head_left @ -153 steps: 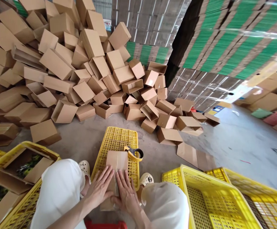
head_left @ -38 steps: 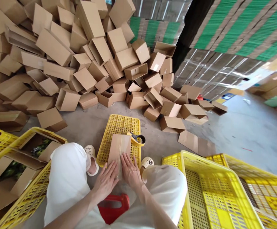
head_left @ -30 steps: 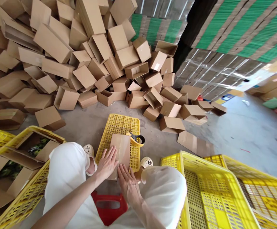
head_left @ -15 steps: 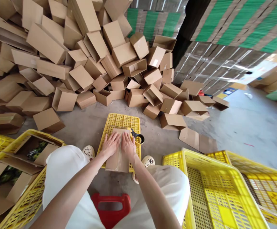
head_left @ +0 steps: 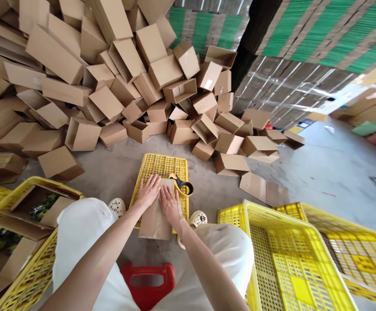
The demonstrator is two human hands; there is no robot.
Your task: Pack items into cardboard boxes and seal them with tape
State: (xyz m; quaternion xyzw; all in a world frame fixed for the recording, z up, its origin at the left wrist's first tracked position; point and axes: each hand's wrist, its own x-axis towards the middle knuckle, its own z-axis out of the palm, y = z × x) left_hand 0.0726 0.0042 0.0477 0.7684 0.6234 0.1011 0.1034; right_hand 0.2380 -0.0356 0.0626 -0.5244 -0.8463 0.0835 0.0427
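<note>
A cardboard box [head_left: 154,222] with a strip of clear tape along its top lies on an upturned yellow crate [head_left: 165,163] between my knees. My left hand [head_left: 149,191] rests flat over the box's far left part, fingers stretched forward. Flat on the box's right side lies my right hand [head_left: 171,205], its fingers straight and close together. Neither hand grips anything. Just beyond the right fingertips, on the crate, sits a black and yellow tape dispenser [head_left: 184,186].
Empty cardboard boxes [head_left: 110,103] are heaped ahead and left. Yellow crates [head_left: 267,242] stand to my right. On the left another yellow crate [head_left: 39,259] holds open boxes with dark green contents. A red handle [head_left: 147,280] shows between my legs.
The box has shifted slightly towards me on the crate. My left hand is now further towards its far edge, while my right hand has come a little nearer to me.
</note>
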